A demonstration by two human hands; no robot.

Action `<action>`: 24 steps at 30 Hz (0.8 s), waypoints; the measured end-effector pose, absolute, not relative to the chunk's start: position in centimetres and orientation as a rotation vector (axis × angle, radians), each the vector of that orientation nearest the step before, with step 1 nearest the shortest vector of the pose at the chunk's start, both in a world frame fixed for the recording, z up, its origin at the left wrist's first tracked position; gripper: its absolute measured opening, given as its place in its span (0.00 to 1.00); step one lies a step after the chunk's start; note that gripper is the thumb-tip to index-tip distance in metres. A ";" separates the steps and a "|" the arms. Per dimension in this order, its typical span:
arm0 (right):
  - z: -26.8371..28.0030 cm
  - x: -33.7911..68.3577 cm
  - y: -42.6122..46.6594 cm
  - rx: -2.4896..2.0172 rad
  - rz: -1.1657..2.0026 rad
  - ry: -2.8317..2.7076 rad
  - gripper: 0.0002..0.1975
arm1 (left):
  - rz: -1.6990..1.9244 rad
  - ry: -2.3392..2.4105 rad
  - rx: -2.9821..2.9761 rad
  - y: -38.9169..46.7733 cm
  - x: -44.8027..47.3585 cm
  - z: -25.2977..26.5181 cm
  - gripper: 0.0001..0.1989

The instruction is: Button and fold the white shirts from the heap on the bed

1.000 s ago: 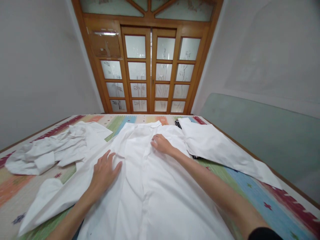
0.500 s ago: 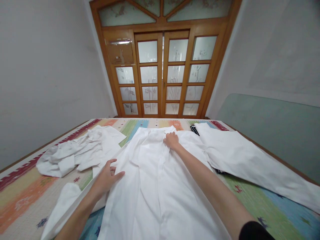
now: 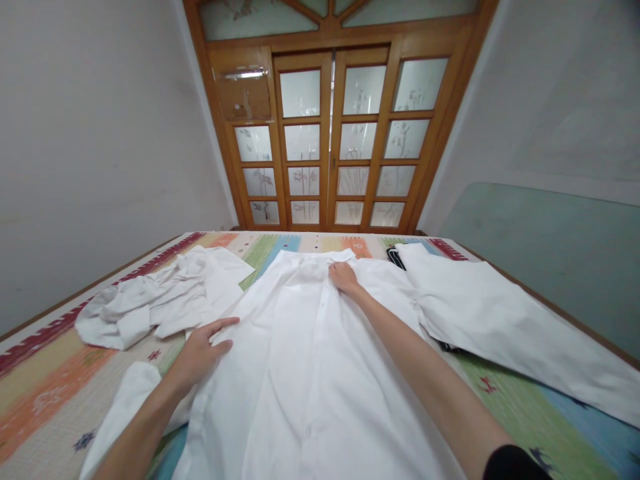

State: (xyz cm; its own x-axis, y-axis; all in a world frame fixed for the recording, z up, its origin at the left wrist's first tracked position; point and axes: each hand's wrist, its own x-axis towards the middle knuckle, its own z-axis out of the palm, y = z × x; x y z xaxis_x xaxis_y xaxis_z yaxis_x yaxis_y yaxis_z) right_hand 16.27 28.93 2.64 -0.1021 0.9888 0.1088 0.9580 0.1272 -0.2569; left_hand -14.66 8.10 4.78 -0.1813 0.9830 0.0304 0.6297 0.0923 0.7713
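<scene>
A white button-front shirt (image 3: 295, 340) lies spread before me, its collar end at the far side and its body running toward me. Near the collar, my right hand (image 3: 344, 277) is closed on the shirt's front edge. My left hand (image 3: 205, 350) rests at the shirt's left side, thumb and fingers apart, holding nothing that I can see. One white sleeve (image 3: 127, 407) shows beneath and beside my left forearm. The other sleeve side stretches out to the right, past my right arm.
Crumpled white cloth (image 3: 165, 293) lies on the left. White garments (image 3: 480, 300) with a black-and-white striped piece (image 3: 396, 257) lie on the right. Everything rests on a colourful patterned cover (image 3: 60, 393). A pale green panel (image 3: 545, 247) stands along the right; wooden glazed doors (image 3: 327, 133) are beyond.
My left hand has slid left and slightly down, and the shirt's left front looks flatter and wider. My right hand stays near the collar. The view has tilted slightly.
</scene>
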 end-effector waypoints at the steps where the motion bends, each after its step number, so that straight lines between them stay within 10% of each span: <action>1: 2.4 16.3 28.5 -1.895 0.179 -2.178 0.23 | 0.929 1.885 1.558 8.1 -14.7 4.8 0.25; 13: -0.5 19.0 20.9 -1.635 -0.003 -2.386 0.29 | 0.822 1.835 1.639 7.1 -15.5 5.1 0.47; 24: -2.2 26.9 15.7 -1.701 -0.064 -2.444 0.32 | 0.827 1.812 1.568 6.5 -17.0 8.5 0.31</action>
State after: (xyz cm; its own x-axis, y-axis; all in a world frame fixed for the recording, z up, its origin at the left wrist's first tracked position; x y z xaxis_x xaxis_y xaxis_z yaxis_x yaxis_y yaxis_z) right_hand 26.94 15.70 -2.20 -0.3391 0.9275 0.1575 0.9344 0.3514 -0.0579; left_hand -17.00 6.53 8.46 -0.1247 0.9914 -0.0401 0.6197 0.1094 0.7772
